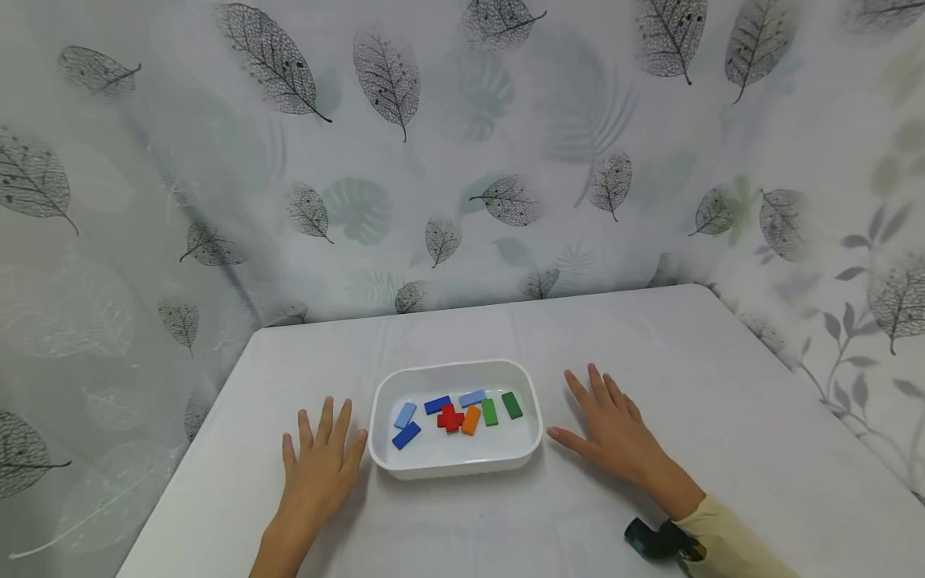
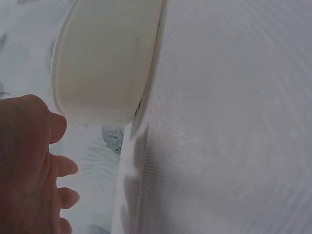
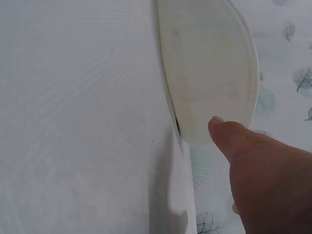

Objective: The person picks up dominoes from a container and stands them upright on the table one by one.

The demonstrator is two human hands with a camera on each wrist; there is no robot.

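Observation:
A white plastic tray [image 1: 457,464] holds several small flat blocks, lying apart or close together on its floor. Among them are a dark blue block [image 1: 407,435], a light blue block [image 1: 405,415], an orange block [image 1: 471,420], a green block [image 1: 490,412] and a red cross-shaped piece [image 1: 450,418]. To the tray's left is my left hand [image 1: 322,466], fingers spread and holding nothing; its thumb is near the tray wall [image 2: 105,63]. My right hand [image 1: 614,429] is at the other side, fingers spread, also holding nothing, its thumb [image 3: 229,134] pointing at the tray.
A white cloth covers the table [image 1: 462,530]. Leaf-patterned curtains [image 1: 448,160] hang behind it and along both sides. A dark wrist device [image 1: 654,539] sits by the beige right sleeve [image 1: 730,542].

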